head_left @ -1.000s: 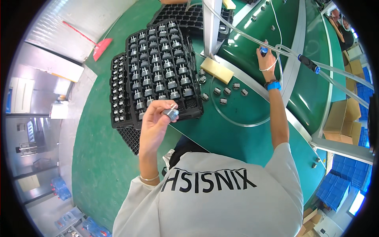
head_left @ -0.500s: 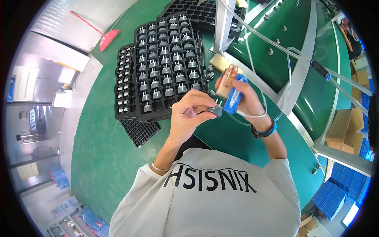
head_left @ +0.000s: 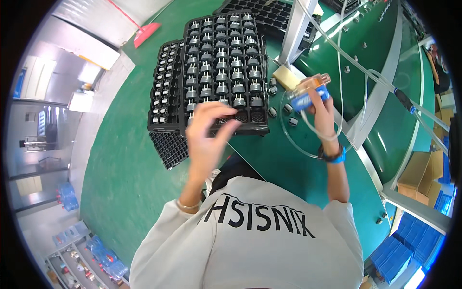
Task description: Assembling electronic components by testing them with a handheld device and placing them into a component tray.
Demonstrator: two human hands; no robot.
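Observation:
My left hand (head_left: 207, 127), slightly blurred, hovers at the near edge of a black plastic tray (head_left: 255, 129). Its thumb and fingers are apart, with nothing visible between them. Rows of grey plug bodies (head_left: 221, 88) with upright metal prongs fill most of the tray; a few pockets of the nearest row hold none. Over the bench to the right, my right hand (head_left: 323, 114) grips a blue and copper-coloured hand tool (head_left: 308, 92), smeared by motion. A thin clear hose (head_left: 315, 132) runs by that hand. Several small metallic parts (head_left: 288, 108) lie between tray and tool.
A narrower tray of small pale parts (head_left: 163, 89) lies left of the big one, with an empty black tray (head_left: 168, 150) below it. A yellow block (head_left: 286, 77) sits by a white metal post (head_left: 292, 38). Beyond is a green conveyor belt (head_left: 380, 111) carrying scattered parts.
My left hand has moved left to the tray's near edge, and the plug it pinched no longer shows in it. My right hand has carried the tool right and away from the left hand.

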